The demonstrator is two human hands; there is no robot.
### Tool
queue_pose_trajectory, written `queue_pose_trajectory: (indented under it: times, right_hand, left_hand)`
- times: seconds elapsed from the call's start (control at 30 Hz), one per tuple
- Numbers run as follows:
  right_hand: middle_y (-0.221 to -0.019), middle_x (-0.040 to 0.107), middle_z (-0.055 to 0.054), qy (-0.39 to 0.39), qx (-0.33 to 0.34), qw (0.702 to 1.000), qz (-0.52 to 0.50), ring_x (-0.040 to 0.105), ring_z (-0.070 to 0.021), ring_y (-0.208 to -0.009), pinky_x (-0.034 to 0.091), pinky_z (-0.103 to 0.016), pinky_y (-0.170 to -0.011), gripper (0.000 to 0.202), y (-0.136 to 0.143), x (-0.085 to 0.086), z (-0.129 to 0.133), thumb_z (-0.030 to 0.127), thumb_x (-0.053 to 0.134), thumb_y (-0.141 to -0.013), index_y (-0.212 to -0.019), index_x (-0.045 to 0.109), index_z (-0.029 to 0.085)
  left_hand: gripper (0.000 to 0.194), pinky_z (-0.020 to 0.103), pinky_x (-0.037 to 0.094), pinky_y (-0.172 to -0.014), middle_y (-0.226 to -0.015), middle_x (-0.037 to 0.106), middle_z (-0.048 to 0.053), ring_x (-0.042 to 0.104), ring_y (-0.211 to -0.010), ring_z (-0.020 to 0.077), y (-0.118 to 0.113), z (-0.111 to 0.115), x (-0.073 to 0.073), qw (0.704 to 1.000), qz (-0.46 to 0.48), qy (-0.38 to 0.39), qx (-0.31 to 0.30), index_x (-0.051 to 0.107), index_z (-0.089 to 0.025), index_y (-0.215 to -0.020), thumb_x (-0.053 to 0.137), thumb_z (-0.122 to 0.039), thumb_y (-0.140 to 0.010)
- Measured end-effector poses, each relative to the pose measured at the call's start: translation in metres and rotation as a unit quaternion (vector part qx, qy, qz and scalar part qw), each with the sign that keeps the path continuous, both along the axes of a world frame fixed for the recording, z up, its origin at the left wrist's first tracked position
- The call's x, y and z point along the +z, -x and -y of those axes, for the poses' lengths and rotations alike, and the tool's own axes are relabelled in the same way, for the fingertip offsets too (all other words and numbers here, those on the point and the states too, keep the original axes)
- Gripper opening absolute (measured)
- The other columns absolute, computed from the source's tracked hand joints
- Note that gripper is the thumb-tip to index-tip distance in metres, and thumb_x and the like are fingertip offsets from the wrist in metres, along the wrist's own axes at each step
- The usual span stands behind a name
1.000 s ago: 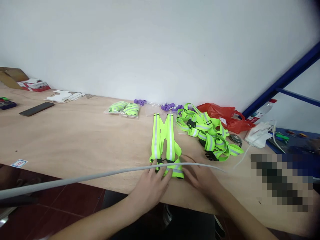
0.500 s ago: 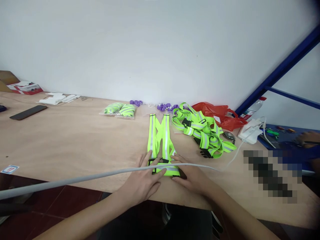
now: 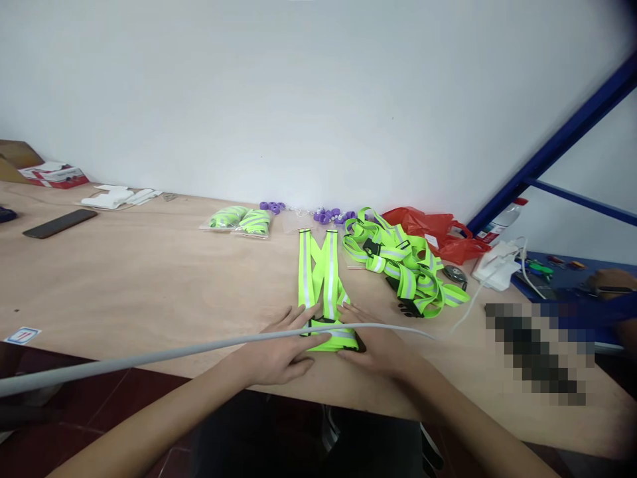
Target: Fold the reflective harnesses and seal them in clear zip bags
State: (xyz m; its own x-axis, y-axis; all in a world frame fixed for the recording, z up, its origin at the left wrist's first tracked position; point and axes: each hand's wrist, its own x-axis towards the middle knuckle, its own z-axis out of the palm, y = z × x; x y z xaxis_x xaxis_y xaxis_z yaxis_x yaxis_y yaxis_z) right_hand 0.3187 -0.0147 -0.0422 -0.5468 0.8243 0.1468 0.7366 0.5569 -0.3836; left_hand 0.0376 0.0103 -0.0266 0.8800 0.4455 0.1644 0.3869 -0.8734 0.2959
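Note:
A neon-yellow reflective vest of straps (image 3: 330,275) lies flat on the table in front of me, its lower end folded into a bundle by the table edge. My left hand (image 3: 279,348) rests on the left side of that bundle, fingers stretched out and apart. On the other side my right hand (image 3: 375,345) lies against the bundle's right edge, fingers extended. Both hands touch the vest and neither is closed round it. A grey cable (image 3: 199,352) crosses the view in front of the hands and hides part of the bundle.
Right of the vest is a tangled pile of similar straps (image 3: 408,265) with black buckles. Behind lie two bagged vests (image 3: 253,222), purple pieces (image 3: 326,216) and a red plastic bag (image 3: 423,226). A white power strip (image 3: 495,265) sits right; another person's arm (image 3: 614,285) shows beyond.
My left hand has slid slightly left and its fingers lie flatter on the folded bundle. My right hand has barely moved. The view has shifted a little.

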Motion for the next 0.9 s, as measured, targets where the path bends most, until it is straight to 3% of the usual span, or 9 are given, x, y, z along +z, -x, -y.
queue_pose_trajectory:
  times: [0.13,0.33,0.6,0.77,0.83,0.9]
  right_hand:
    - [-0.138,0.062,-0.020,-0.055,0.023,0.997,0.057,0.056,-0.0341,-0.132,0.046,-0.054,-0.110,0.052,0.000,-0.009,0.002,0.034,0.067,-0.088,-0.136,0.058,0.014]
    - [-0.148,0.054,-0.018,-0.120,0.023,0.989,0.081,0.052,-0.0316,-0.137,0.051,-0.051,-0.106,0.056,0.007,-0.017,0.018,0.021,0.057,-0.095,-0.150,0.045,0.017]
    - [-0.136,0.063,-0.018,-0.112,0.017,0.992,0.060,0.059,-0.0303,-0.129,0.055,-0.050,-0.103,0.050,0.017,-0.005,0.036,0.016,0.051,-0.095,-0.145,0.051,0.017]
    - [-0.144,0.058,-0.018,-0.106,0.025,0.991,0.082,0.056,-0.0325,-0.133,0.053,-0.050,-0.106,0.052,0.022,0.003,0.065,0.029,0.059,-0.095,-0.144,0.052,0.015]
    - [-0.144,0.058,-0.019,-0.110,0.028,0.990,0.080,0.056,-0.0350,-0.133,0.054,-0.051,-0.104,0.064,0.024,0.000,0.079,0.040,0.067,-0.090,-0.145,0.050,0.014]
    - [-0.142,0.060,-0.018,-0.136,0.029,0.987,0.077,0.057,-0.0348,-0.132,0.055,-0.051,-0.103,0.063,0.026,-0.005,0.093,0.038,0.069,-0.088,-0.144,0.052,0.014]
  left_hand:
    - [0.062,0.056,0.030,-0.119,-0.170,0.007,0.011,0.026,-0.151,0.0374,0.001,0.003,-0.008,0.999,-0.014,-0.018,0.025,0.036,-0.030,-0.156,0.057,-0.030,-0.097]
    - [0.062,0.058,0.022,-0.122,-0.169,0.016,0.011,0.022,-0.153,0.0354,0.000,0.007,-0.012,0.998,-0.029,-0.041,0.035,0.033,-0.028,-0.157,0.055,-0.033,-0.099]
    - [0.065,0.060,0.023,-0.120,-0.168,0.015,0.012,0.021,-0.153,0.0372,-0.001,0.022,0.000,0.997,-0.023,-0.058,0.037,0.032,-0.027,-0.157,0.059,-0.032,-0.097]
    - [0.072,0.060,0.032,-0.117,-0.163,0.033,0.014,0.034,-0.148,0.0359,0.003,0.044,0.002,0.999,-0.041,-0.023,0.022,0.030,-0.026,-0.158,0.063,-0.037,-0.094]
    - [0.071,0.057,0.034,-0.117,-0.161,0.036,0.014,0.035,-0.147,0.0351,0.007,0.055,-0.004,0.999,-0.033,-0.030,0.014,0.034,-0.024,-0.156,0.066,-0.029,-0.092]
    - [0.064,0.051,0.035,-0.119,-0.159,0.042,0.012,0.036,-0.148,0.0316,0.011,0.065,-0.012,0.999,-0.008,-0.052,0.005,0.039,-0.023,-0.153,0.060,-0.016,-0.093]
